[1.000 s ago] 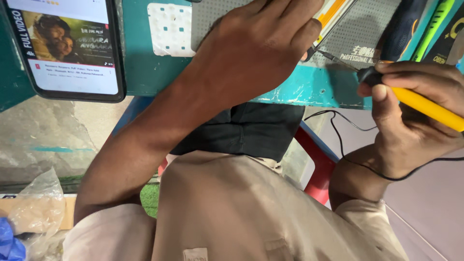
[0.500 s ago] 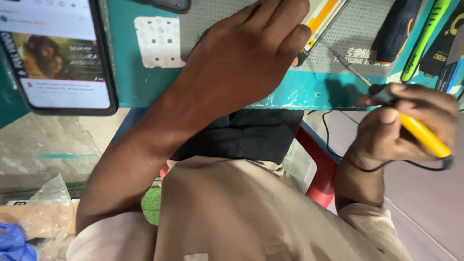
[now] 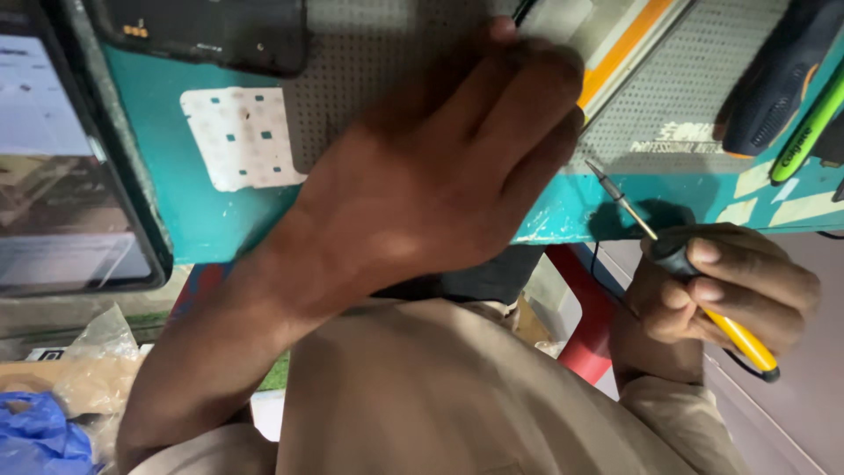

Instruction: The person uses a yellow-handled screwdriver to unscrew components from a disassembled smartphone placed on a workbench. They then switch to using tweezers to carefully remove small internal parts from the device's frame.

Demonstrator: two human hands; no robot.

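Note:
My left hand [image 3: 457, 167] lies palm down on a grey perforated mat [image 3: 352, 79] on a teal work surface [image 3: 229, 220]; its fingertips press on a flat white and orange object [image 3: 615, 62]. My right hand [image 3: 730, 290] is shut on a soldering iron [image 3: 686, 264] with a yellow handle and black grip. The thin metal tip points up and left, just short of the teal edge, a little right of my left hand's fingers. A black cord hangs from the handle's end.
A phone [image 3: 61, 176] with a lit screen stands at the left edge. A dark phone back [image 3: 211, 31] lies at the top. Black and green tools [image 3: 791, 97] rest at the top right. A red chair [image 3: 589, 317] and plastic bags [image 3: 53, 413] show below.
My right hand with the soldering iron has drawn back down and toward me, off the surface. My left hand has stayed on the mat. The view has moved closer in.

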